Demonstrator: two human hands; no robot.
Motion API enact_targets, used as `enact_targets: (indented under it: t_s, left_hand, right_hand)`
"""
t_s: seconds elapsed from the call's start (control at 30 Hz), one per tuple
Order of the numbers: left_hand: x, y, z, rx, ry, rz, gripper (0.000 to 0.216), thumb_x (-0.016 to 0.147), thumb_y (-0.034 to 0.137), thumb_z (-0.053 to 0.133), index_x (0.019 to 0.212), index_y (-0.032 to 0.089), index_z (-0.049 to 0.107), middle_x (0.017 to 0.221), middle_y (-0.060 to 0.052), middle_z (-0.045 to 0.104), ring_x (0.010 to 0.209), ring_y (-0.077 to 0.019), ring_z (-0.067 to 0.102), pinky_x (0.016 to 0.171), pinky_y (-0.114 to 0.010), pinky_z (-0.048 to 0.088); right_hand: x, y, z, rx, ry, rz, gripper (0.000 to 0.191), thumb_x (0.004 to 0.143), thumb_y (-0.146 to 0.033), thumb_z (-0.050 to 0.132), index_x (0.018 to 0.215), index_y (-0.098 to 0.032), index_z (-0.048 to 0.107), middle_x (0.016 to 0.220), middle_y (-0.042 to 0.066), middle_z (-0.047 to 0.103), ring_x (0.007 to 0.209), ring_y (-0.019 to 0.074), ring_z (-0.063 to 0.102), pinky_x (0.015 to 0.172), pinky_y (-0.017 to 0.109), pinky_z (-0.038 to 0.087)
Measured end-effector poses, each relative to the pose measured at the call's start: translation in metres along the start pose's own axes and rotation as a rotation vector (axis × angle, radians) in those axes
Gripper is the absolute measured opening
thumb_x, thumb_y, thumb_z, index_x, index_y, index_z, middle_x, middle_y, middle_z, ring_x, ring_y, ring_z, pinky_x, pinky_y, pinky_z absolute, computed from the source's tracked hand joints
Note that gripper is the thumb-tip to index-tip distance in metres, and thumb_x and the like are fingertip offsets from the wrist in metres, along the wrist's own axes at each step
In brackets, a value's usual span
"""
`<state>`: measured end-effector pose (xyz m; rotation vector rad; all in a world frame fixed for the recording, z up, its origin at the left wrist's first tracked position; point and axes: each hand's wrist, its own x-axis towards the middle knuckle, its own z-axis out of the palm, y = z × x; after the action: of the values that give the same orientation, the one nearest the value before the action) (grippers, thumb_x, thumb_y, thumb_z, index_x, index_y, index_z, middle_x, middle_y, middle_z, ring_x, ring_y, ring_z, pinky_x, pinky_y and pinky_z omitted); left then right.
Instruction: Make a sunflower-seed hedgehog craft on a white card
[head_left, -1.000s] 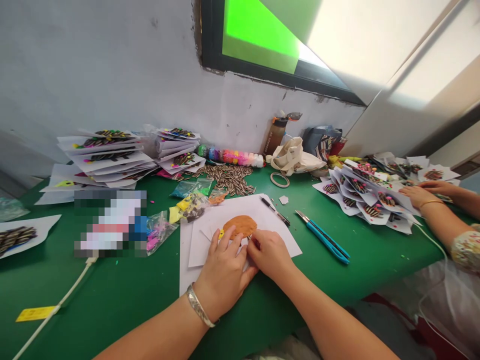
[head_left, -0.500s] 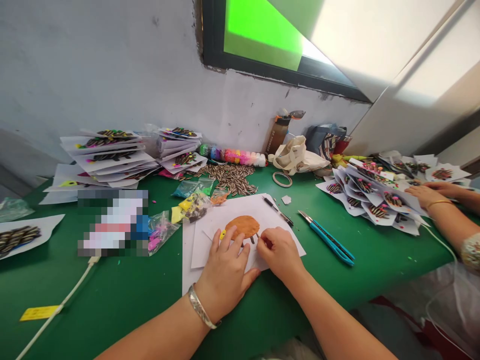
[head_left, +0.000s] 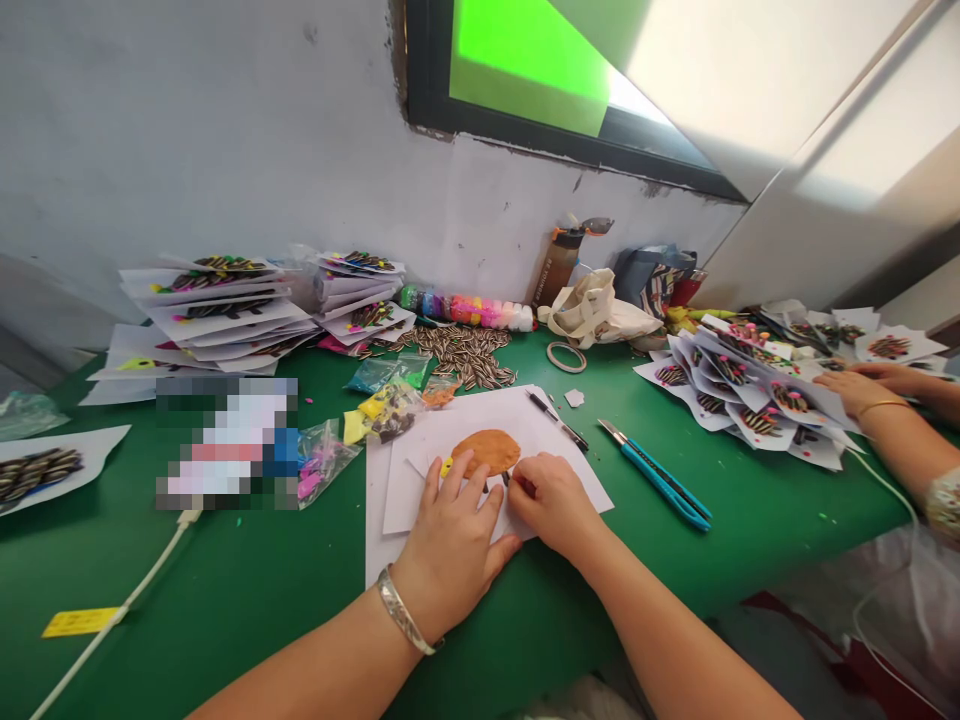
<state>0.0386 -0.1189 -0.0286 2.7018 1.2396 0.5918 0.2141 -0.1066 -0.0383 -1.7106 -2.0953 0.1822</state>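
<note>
The orange oval lies on white paper, long axis left-to-right, just beyond the spread left hand and the curled right hand, which sits by its right end, any grasp hidden from me.

1 org. oval, 1 btl.

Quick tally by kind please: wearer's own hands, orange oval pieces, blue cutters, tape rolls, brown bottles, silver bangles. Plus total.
Wearer's own hands: 2 (left hand, right hand)
Orange oval piece: 1
Blue cutter: 1
Tape roll: 1
Brown bottle: 1
Silver bangle: 1
Total: 7
</note>
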Motion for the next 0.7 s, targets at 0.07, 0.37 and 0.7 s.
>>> enact_targets:
  t_s: [0.07, 0.37, 0.7]
  left_hand:
    - [0.0, 0.0, -0.001, 0.001, -0.01, -0.002, 0.046, 0.087, 0.046, 0.059, 0.123, 0.018, 0.061, 0.131, -0.013, 0.059, 0.135, -0.0368, 0.037, 0.112, -0.062, 0.026]
    - [0.0, 0.001, -0.001, 0.0, -0.012, -0.006, 0.046, 0.087, 0.047, 0.058, 0.123, 0.018, 0.061, 0.133, -0.013, 0.058, 0.136, -0.0369, 0.036, 0.112, -0.063, 0.026]
    - [-0.001, -0.014, -0.016, 0.057, 0.084, -0.012, 0.042, 0.091, 0.044, 0.052, 0.118, 0.015, 0.065, 0.134, -0.016, 0.057, 0.133, -0.0384, 0.039, 0.108, -0.063, 0.031]
  right_hand:
    - [-0.001, 0.0, 0.0, 0.005, 0.01, 0.01, 0.021, 0.079, -0.013, 0.053, 0.059, -0.019, 0.05, 0.059, 0.0, 0.054, 0.063, 0.0146, 0.047, 0.064, 0.027, 0.03]
    - [0.001, 0.0, -0.001, 0.029, -0.02, -0.009, 0.021, 0.078, -0.012, 0.053, 0.058, -0.019, 0.049, 0.057, -0.002, 0.051, 0.061, 0.0138, 0.046, 0.063, 0.027, 0.03]
    - [0.0, 0.002, -0.005, 0.104, 0.024, 0.093, 0.02, 0.076, -0.014, 0.052, 0.058, -0.02, 0.048, 0.058, -0.002, 0.052, 0.062, 0.0148, 0.047, 0.06, 0.026, 0.03]
